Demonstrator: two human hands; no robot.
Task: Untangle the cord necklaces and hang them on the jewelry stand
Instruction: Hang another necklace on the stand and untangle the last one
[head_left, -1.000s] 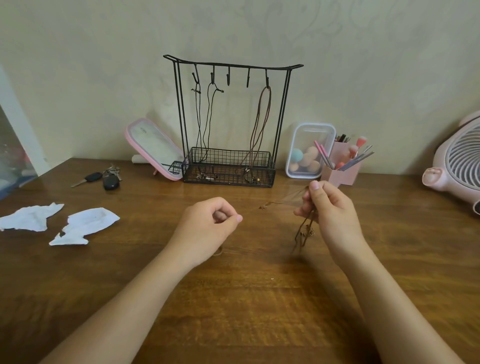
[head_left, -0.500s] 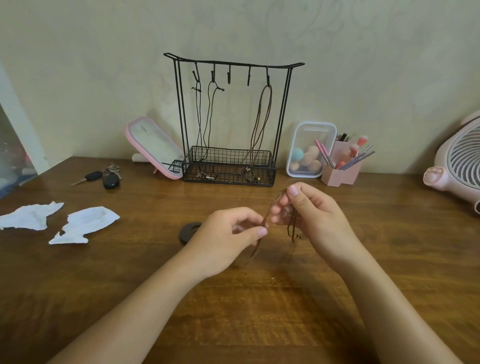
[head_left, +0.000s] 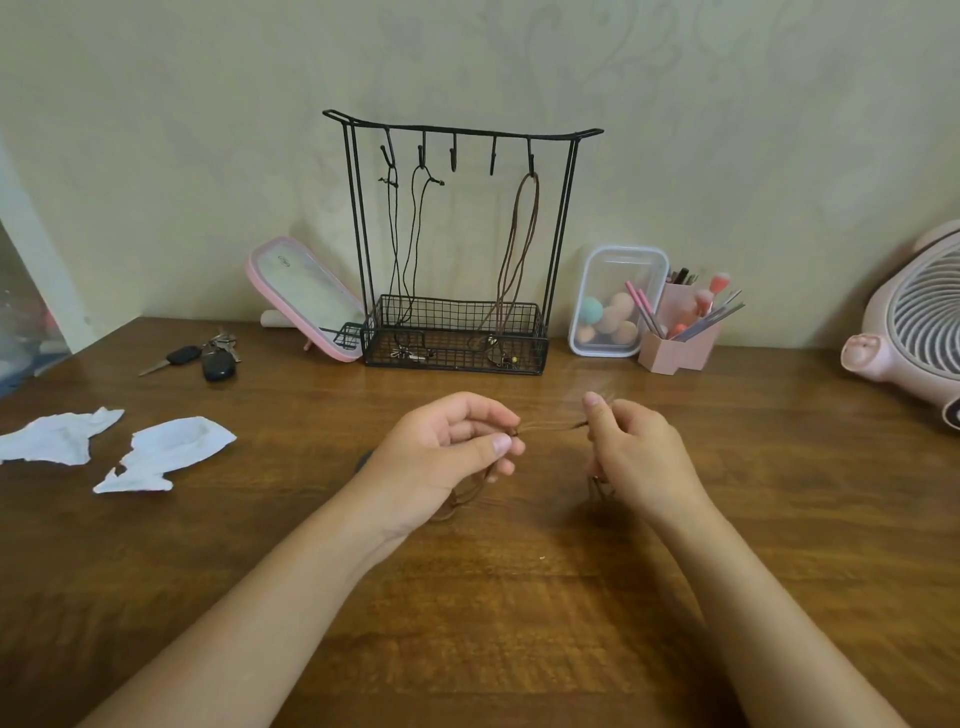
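A thin brown cord necklace (head_left: 548, 427) stretches between my two hands above the wooden table (head_left: 519, 597). My left hand (head_left: 447, 457) pinches one part of it, and a loop hangs below the wrist. My right hand (head_left: 631, 457) pinches the other part, with more cord dangling under the palm. The cord is blurred. Behind them against the wall stands the black wire jewelry stand (head_left: 460, 130). Two dark cord necklaces (head_left: 410, 234) hang from its left hooks and a brown one (head_left: 519, 249) from the rightmost hook. The two middle hooks are bare.
A pink-framed mirror (head_left: 304, 296) leans left of the stand. Keys (head_left: 208, 356) and two crumpled tissues (head_left: 161, 452) lie at left. A clear box of sponges (head_left: 618, 299), a pink brush holder (head_left: 680, 343) and a pink fan (head_left: 914, 322) stand at right.
My hands came together half a second ago and have now pulled apart, drawing the brown cord taut between them. A dark round object beside my left hand is now mostly hidden.
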